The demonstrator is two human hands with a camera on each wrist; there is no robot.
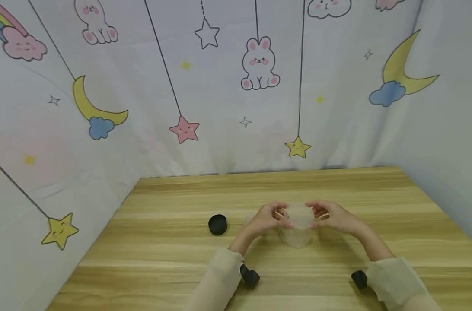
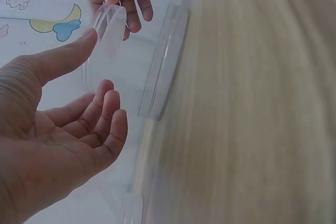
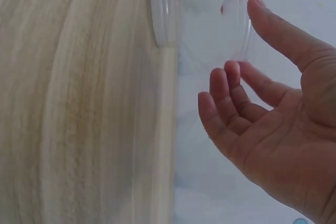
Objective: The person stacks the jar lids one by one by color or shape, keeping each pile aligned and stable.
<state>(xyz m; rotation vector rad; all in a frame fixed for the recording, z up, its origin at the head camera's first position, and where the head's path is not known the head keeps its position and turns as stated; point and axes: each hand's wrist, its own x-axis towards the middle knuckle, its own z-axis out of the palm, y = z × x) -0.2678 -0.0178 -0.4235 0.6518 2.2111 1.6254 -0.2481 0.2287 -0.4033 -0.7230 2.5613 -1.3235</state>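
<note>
Clear plastic jar [image 1: 297, 231] stood mid-surface [image 1: 173, 259] between both hands: left hand [image 1: 266, 219] and right hand [image 1: 334, 217] pinched its rim with thumb and fingertips. It looked light, stiff and slippery, best gripped at the rim.

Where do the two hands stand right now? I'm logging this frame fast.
Left hand: thumb and fingers lightly pinching the clear jar near its top.
Right hand: the same light pinch on the jar's other side.
</note>
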